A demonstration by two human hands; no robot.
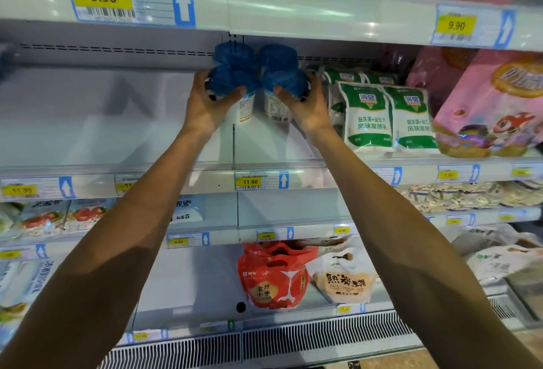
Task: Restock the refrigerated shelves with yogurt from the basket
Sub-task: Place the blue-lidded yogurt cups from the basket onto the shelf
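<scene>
Both arms reach up to the second shelf (176,168) of the refrigerated case. My left hand (208,104) grips a white yogurt cup with a blue lid (235,82), fingers curled round its left side and thumb on the lid's front. My right hand (305,104) grips a second blue-lidded yogurt cup (283,83) beside it in the same way. Two more blue-lidded cups (255,54) stand right behind them, near the back wall. The basket is out of view.
Green-and-white pouches (388,117) stand just right of the cups, with pink bags (493,104) beyond. The shelf's left half is bare. Lower shelves hold packets, a red bag (273,277) and a beige bag (343,280). Price tags line each shelf edge.
</scene>
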